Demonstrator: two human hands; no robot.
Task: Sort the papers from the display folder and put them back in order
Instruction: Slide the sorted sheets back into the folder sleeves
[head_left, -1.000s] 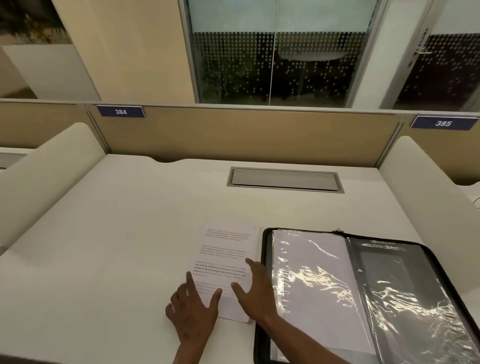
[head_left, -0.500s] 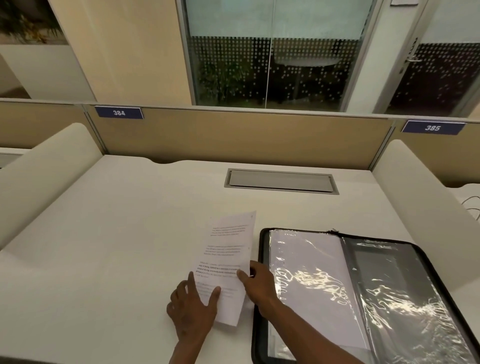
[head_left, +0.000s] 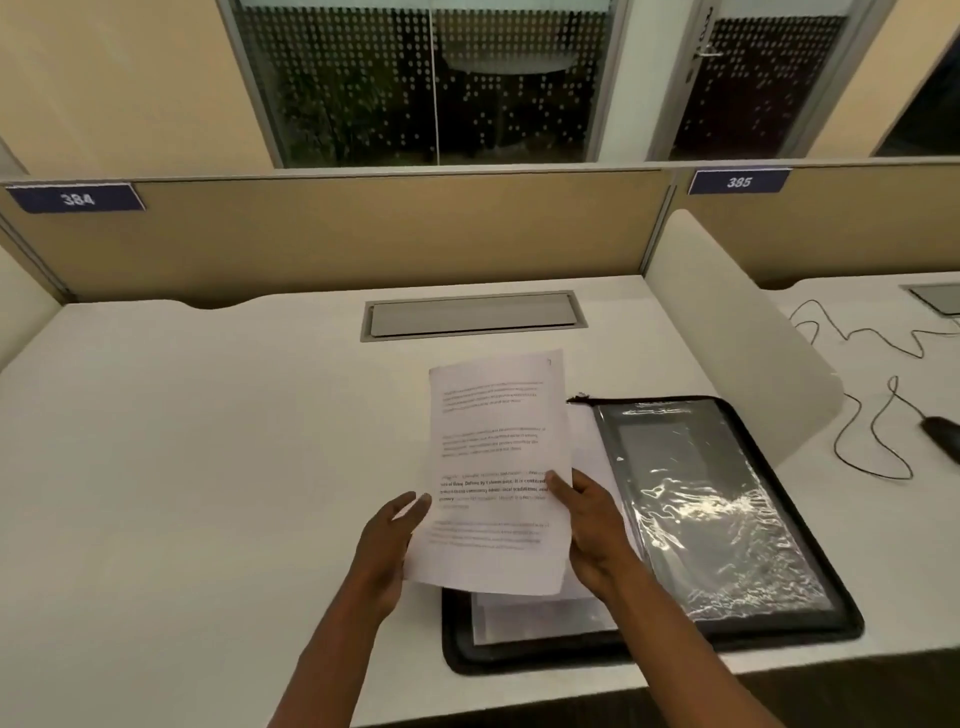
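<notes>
A printed white sheet (head_left: 493, 457) is held up off the desk, tilted toward me, above the left half of the open black display folder (head_left: 727, 519). My right hand (head_left: 592, 525) grips the sheet's right edge, thumb on the front. My left hand (head_left: 389, 540) holds the left edge, fingers behind the paper. The folder lies flat on the white desk (head_left: 208, 467), its shiny plastic sleeve on the right, white paper showing in the left sleeve below the held sheet.
A grey cable hatch (head_left: 472, 314) is set into the desk behind the sheet. A white curved divider (head_left: 737, 332) stands right of the folder. Beyond it a black cable (head_left: 878, 415) and mouse lie on the neighbouring desk. A tan partition runs along the back.
The sheet lay on the desk left of the folder; both hands have lifted it and carried it right, over the folder. The view has shifted right.
</notes>
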